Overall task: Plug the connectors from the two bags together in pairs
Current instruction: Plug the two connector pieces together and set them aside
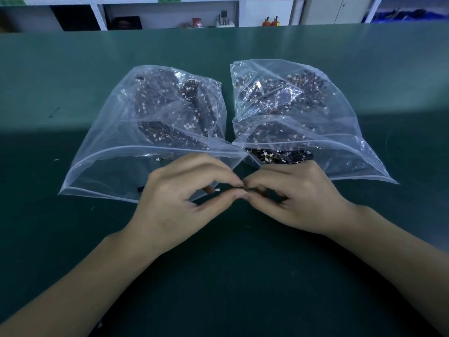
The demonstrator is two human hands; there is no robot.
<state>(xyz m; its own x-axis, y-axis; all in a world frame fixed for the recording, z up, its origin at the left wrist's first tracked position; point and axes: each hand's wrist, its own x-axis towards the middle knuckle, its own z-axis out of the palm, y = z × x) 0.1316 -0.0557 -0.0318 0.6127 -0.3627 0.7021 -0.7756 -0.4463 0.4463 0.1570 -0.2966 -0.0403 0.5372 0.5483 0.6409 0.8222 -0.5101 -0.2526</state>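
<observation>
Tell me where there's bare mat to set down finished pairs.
Bare green mat lies between the forearms, nearer than the hands, and outside the left bag and right bag. Behind both bags it runs bare to the far edge. It is crowded where the left hand and right hand meet at the bag mouths.
</observation>
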